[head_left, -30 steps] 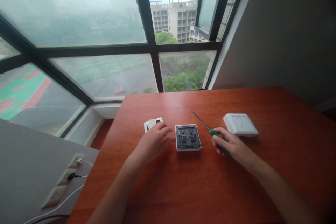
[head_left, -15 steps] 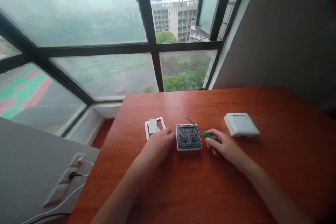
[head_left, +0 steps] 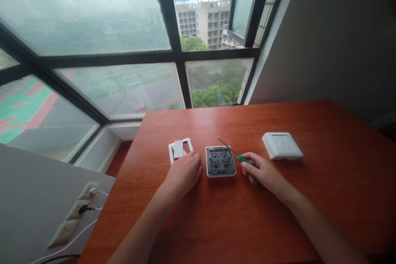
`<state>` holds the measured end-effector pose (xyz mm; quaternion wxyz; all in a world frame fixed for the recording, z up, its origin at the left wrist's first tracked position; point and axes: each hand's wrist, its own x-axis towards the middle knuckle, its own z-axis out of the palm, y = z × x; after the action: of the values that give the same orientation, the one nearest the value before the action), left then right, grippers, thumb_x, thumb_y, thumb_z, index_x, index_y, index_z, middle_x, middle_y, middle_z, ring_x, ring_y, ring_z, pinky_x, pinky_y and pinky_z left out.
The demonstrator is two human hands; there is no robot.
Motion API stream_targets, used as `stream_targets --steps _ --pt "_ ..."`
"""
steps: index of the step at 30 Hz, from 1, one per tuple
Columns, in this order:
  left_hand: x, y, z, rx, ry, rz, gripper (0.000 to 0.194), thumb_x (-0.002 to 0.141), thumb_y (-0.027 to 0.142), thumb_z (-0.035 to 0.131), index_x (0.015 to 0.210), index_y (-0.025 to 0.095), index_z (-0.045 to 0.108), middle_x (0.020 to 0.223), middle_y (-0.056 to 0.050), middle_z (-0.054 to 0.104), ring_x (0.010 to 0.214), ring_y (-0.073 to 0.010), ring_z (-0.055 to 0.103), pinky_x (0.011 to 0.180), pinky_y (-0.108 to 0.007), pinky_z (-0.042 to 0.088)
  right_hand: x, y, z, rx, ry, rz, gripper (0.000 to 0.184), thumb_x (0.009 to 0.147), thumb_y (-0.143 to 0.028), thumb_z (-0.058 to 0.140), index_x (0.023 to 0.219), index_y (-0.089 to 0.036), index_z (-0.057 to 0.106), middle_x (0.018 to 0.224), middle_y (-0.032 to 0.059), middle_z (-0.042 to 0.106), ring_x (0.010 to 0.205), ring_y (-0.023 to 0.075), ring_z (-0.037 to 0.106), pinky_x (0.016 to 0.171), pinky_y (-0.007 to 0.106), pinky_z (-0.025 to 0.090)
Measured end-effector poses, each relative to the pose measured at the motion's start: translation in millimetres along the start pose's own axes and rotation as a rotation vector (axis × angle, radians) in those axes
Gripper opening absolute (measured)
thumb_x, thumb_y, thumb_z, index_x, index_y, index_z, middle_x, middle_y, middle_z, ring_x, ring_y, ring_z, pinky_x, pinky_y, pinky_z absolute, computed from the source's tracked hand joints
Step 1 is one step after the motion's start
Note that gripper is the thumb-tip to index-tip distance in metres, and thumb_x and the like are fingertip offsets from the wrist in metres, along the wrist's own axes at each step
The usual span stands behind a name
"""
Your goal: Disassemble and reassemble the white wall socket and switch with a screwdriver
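A square switch module (head_left: 220, 161) with its grey inner parts exposed lies on the red-brown table (head_left: 247, 222). My left hand (head_left: 184, 172) rests just left of it, fingers curled and closed near its edge; whether it holds anything is hidden. My right hand (head_left: 262, 174) is closed on a green-handled screwdriver (head_left: 235, 154), whose thin metal shaft points up and left past the module's top right corner.
A white cover frame with a loose rocker piece (head_left: 179, 149) lies left of the module. A white wall socket (head_left: 281, 145) sits to the right. Large windows stand behind the table. A wall outlet strip with plugged cables (head_left: 76, 212) is at lower left.
My left hand pulled back from the cover frame and settled beside the module. My right hand moved the screwdriver left, closer to the module.
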<state>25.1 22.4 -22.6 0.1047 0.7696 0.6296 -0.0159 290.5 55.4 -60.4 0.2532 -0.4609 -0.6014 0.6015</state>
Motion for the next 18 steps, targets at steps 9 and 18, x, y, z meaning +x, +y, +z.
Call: stream_targets --steps 9,18 --pt "0 -1 1.8 0.002 0.042 -0.018 0.012 0.093 0.023 0.046 0.087 0.021 0.056 0.095 -0.005 0.064 0.080 -0.0218 0.065 0.060 -0.028 0.040 -2 -3 1 0.012 0.011 0.005 0.034 0.088 -0.049 0.055 0.101 -0.018 0.053 0.071 -0.0034 0.055 0.050 0.0091 0.047 0.046 0.024 0.036" --pt "0 -12 -4.2 -0.298 0.378 0.005 0.003 0.091 0.021 0.052 0.089 0.022 0.054 0.090 -0.002 0.063 0.077 -0.0169 0.058 0.063 -0.026 0.040 -16 -20 -18 -0.089 0.102 -0.006 0.035 0.085 -0.039 0.061 0.113 -0.019 0.061 0.083 0.0026 0.063 0.065 0.0159 0.056 0.063 0.031 0.045"
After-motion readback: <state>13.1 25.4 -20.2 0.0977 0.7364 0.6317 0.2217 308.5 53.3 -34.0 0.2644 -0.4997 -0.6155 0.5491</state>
